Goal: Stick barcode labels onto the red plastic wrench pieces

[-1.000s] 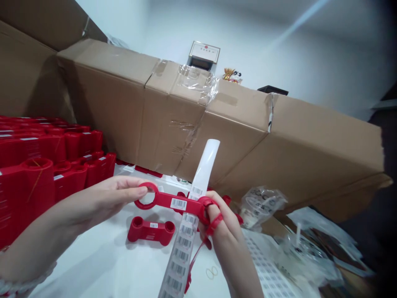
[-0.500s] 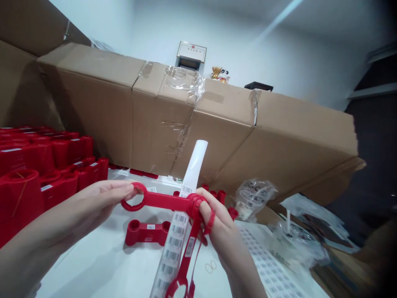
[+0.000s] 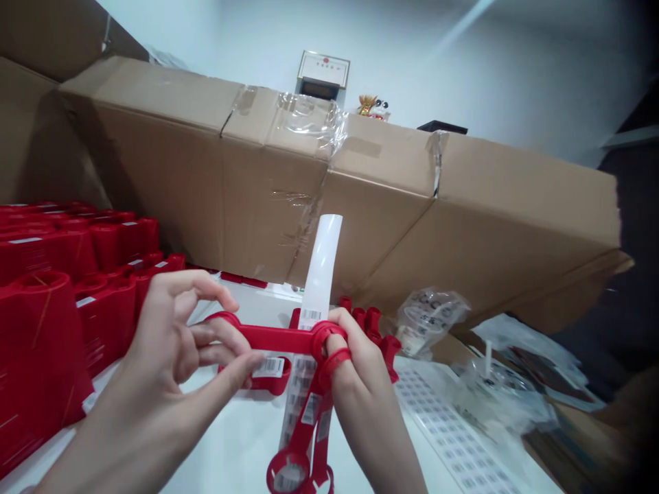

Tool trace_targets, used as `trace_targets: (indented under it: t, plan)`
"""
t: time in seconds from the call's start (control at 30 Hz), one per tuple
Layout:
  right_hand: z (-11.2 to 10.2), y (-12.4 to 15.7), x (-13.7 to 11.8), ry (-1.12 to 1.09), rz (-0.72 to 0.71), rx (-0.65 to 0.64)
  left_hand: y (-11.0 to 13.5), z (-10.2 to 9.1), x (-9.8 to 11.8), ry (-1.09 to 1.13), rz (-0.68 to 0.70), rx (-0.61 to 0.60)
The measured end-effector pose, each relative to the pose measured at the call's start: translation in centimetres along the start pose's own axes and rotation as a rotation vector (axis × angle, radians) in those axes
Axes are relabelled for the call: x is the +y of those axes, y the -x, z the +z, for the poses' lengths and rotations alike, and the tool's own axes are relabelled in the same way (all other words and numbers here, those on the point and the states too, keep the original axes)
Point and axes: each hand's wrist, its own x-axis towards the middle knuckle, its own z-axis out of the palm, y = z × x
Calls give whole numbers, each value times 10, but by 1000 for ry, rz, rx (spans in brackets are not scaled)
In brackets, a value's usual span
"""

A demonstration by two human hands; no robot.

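Two bare hands, the left hand (image 3: 175, 360) and the right hand (image 3: 353, 381), are positioned above a white table (image 3: 219, 449). Left hand: thumb and one fingertip are pinched on the edge of a barcode label (image 3: 271, 368); the index finger is raised and curved. Other fingers overlap the left ring end of a horizontal red strap (image 3: 278, 339); their exact contact cannot be determined. Right hand: fingers are closed around the right end of this strap, with red loops around them. Two hanging red straps (image 3: 300, 436) extend from the right hand toward the near side. A label strip (image 3: 319, 267) passes behind the horizontal strap and projects toward the far side. Red bundles (image 3: 41, 329) stand at left; a cardboard box (image 3: 272, 219) spans the far side. At right are a plastic bag (image 3: 432, 319) and, nearer, a label sheet (image 3: 447, 429)
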Motion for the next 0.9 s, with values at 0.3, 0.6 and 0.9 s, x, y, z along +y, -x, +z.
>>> trace_targets:
  t: [0.3, 0.6, 0.9]
  plan:
    - [4, 8, -3, -26, -21, -24, -1, -5, -2, -156, 52, 35]
    - [5, 7, -3, -49, -12, -35, -4, -4, -4, -157, 22, -22]
    - [4, 6, -3, -41, -14, -37, -2, 0, 1, -113, -48, 2]
